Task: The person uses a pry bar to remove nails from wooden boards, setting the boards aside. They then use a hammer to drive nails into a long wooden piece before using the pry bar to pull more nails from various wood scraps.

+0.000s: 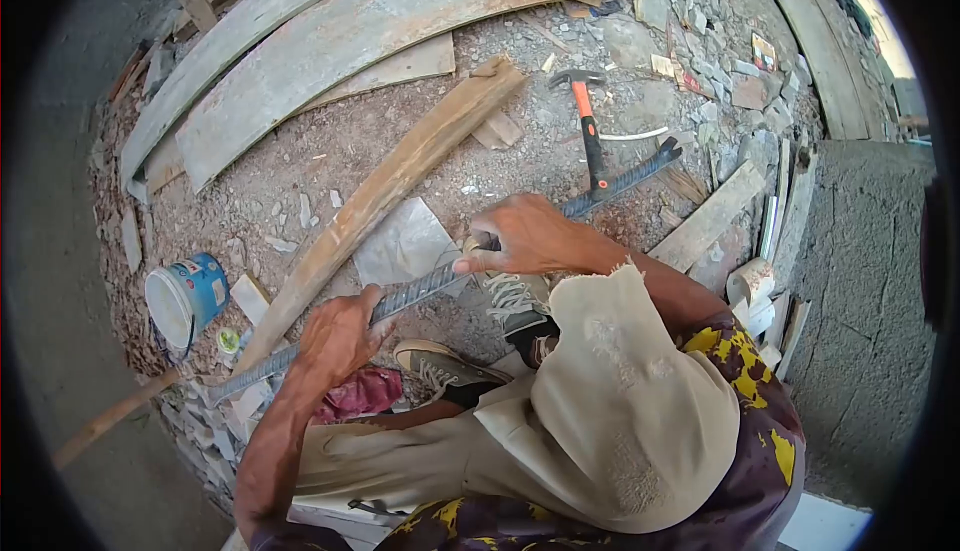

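A long ribbed grey metal bar [415, 292] crosses in front of my knees, from the lower left up to the right, where its end looks notched. My left hand [338, 339] is wrapped round its lower left part. Farther along, my right hand [520, 234] grips the same bar, thumb and fingers closed round it. Beyond the right hand, a hammer [588, 131] with an orange and black handle lies on the ground, its handle end close to the bar. Under the bar's left part runs a long rough wooden pole [385, 191].
Long boards [390, 21] lie across the top. A blue and white bucket [188, 301] stands at the left. Rubble and a plank [708, 216] are at the right, beside a concrete slab [860, 321]. A red cloth [360, 393] lies near my shoes.
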Tool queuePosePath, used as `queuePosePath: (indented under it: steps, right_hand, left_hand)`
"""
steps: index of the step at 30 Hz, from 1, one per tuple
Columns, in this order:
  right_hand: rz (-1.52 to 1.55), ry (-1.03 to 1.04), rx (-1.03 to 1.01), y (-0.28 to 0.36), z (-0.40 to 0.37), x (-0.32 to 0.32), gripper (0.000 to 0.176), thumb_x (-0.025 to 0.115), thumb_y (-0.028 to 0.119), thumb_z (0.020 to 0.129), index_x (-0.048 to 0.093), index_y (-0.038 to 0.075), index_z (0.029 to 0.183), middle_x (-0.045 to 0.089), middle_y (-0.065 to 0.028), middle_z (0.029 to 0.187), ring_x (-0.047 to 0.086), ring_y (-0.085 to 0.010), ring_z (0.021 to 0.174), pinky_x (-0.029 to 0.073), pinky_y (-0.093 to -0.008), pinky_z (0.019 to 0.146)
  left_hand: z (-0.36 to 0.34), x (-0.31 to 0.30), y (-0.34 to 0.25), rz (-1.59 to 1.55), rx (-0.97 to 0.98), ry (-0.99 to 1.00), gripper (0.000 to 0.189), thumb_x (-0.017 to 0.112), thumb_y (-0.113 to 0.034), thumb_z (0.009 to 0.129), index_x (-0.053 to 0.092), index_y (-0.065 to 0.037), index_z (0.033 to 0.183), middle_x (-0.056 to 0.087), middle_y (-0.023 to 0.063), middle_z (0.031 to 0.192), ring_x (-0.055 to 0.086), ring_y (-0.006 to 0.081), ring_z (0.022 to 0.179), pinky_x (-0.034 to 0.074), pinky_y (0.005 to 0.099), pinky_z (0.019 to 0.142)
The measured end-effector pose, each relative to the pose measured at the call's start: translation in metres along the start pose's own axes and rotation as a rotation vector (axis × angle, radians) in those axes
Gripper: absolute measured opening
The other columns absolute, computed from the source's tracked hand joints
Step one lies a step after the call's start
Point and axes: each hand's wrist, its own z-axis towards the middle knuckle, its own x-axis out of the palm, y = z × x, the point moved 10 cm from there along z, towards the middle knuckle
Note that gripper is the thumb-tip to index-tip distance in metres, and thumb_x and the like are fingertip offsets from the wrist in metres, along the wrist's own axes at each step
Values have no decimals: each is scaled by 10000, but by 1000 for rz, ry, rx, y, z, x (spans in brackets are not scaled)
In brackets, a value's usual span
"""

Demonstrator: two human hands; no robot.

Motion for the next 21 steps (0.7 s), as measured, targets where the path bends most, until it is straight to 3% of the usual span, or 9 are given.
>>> queuePosePath:
  steps: [2, 4, 9, 11, 13, 16, 18, 21]
  right_hand:
    - [93, -145, 352, -52, 10, -25, 628, 602, 554, 811, 587, -26, 1051, 649, -212, 864, 641, -377, 866, 503, -466, 733]
    - [-22, -246, 618, -134, 8, -37, 664, 630, 514, 806, 514, -50, 1137, 633, -249, 908, 637, -373, 906, 501, -467, 776]
    - [-177, -256, 613, -178, 42, 5, 685, 687, 494, 756, 510, -35, 1154, 619, -232, 1011, 624, -352, 972, 502, -437, 808]
    - [-217, -313, 572, -179, 47, -4, 686, 705, 499, 733, 530, -30, 1134, 614, -220, 1041, 620, -346, 987, 501, -429, 821]
    - [-110, -204, 669, -184, 32, -21, 677, 736, 501, 681, 574, -13, 1091, 617, -206, 1058, 618, -340, 992, 497, -423, 843]
    - [-270, -77, 648, -172, 22, -44, 688, 759, 502, 635, 600, -6, 1070, 630, -203, 1053, 621, -348, 983, 497, -421, 848]
    - [-154, 23, 744, -177, 3, -54, 688, 771, 509, 631, 606, -19, 1040, 627, -230, 977, 621, -376, 913, 496, -439, 811]
    - [-136, -61, 732, -206, -35, -75, 628, 778, 471, 624, 619, -4, 1002, 632, -205, 921, 622, -346, 862, 492, -418, 765]
  left_hand:
    - [-16, -6, 10, 29, 29, -80, 289, 647, -301, 837, 569, -41, 937, 600, 233, 699, 593, 437, 706, 451, 491, 619]
    - [-30, -7, 21, 61, -27, -62, 272, 651, -275, 827, 572, -35, 927, 608, 227, 708, 595, 433, 701, 453, 488, 617]
    - [-45, 1, 42, 101, -71, -41, 257, 663, -247, 816, 583, -26, 921, 607, 224, 695, 599, 431, 701, 460, 490, 625]
    - [-47, 10, 45, 65, -80, -37, 251, 663, -236, 816, 576, -22, 914, 603, 227, 686, 600, 433, 703, 459, 493, 629]
    - [-48, 14, 45, 44, -156, 24, 244, 659, -202, 816, 558, -15, 935, 600, 244, 697, 602, 440, 725, 459, 502, 645]
    - [-53, 19, 42, -8, -96, 52, 266, 650, -193, 817, 551, -17, 990, 604, 256, 728, 603, 443, 744, 461, 510, 649]
    - [-58, 19, 40, -11, -94, 70, 274, 646, -186, 816, 549, -16, 1008, 607, 257, 739, 604, 442, 749, 463, 512, 651]
    - [-58, 10, 38, -4, -57, 60, 280, 634, -177, 818, 547, -10, 1024, 610, 254, 745, 607, 438, 752, 467, 514, 655]
